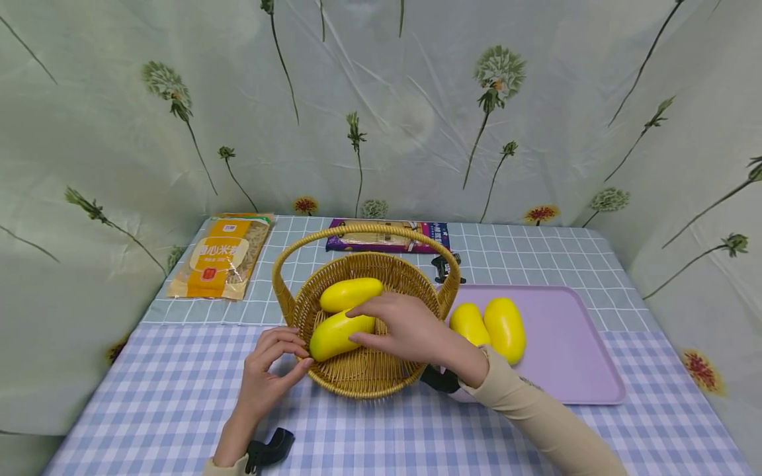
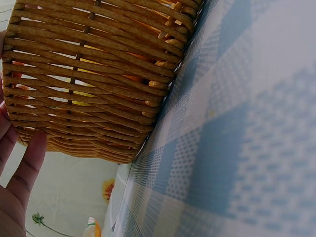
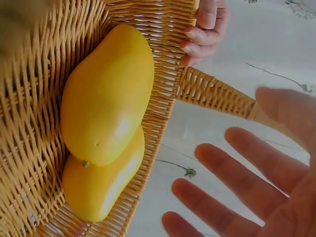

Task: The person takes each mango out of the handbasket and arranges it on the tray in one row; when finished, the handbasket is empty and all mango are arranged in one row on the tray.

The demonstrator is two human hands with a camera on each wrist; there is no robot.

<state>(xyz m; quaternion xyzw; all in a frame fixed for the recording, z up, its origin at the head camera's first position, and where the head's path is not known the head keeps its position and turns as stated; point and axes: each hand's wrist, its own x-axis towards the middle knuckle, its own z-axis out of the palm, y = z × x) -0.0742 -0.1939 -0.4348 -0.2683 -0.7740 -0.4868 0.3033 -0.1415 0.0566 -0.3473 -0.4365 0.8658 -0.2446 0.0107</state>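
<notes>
A round wicker basket (image 1: 372, 378) with a tall arched handle stands in the middle of the table. Two yellow mangoes lie inside it: a nearer mango (image 1: 336, 336) and a farther mango (image 1: 350, 293). My left hand (image 1: 269, 370) grips the basket's left rim; in the right wrist view its fingers (image 3: 202, 37) curl over the edge. The left wrist view has the thumb (image 2: 30, 165) against the woven outside. My right hand (image 1: 411, 325) hovers above the nearer mango, fingers spread and apart from the fruit in the right wrist view.
Right of the basket, a purple tray (image 1: 574, 350) bears two more mangoes (image 1: 505, 330). An orange food packet (image 1: 220, 258) lies at the back left. A purple packet (image 1: 387, 237) and a small black item (image 1: 443, 268) lie behind the basket.
</notes>
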